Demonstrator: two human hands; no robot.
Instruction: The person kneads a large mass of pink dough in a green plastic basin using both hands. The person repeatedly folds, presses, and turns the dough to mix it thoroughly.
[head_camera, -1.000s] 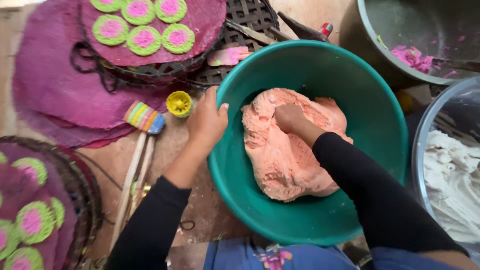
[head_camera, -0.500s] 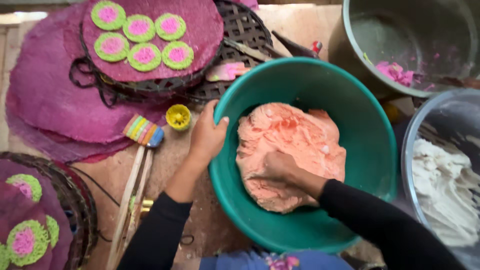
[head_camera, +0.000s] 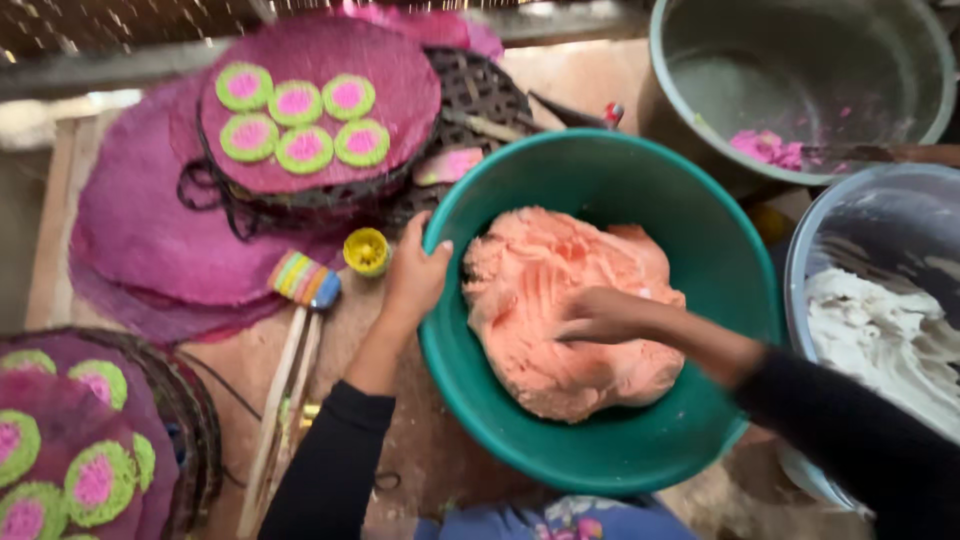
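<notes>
The right hand (head_camera: 600, 318) is smeared by motion, so its fingers are hard to separate; it lies palm-down on the salmon-pink dough (head_camera: 570, 310), and whether the fingers are spread or bunched I cannot tell. The dough sits inside the green bowl (head_camera: 700, 240), its long axis running from the upper left toward the lower right — the far end thinner and ragged. The left hand (head_camera: 415, 280) grips the bowl's left rim, thumb hooked over the edge, fingers hidden outside the wall. At right a pale basin of white dough (head_camera: 880, 330) is cut off by the frame — so is the woven tray (head_camera: 190, 420) at lower left.
</notes>
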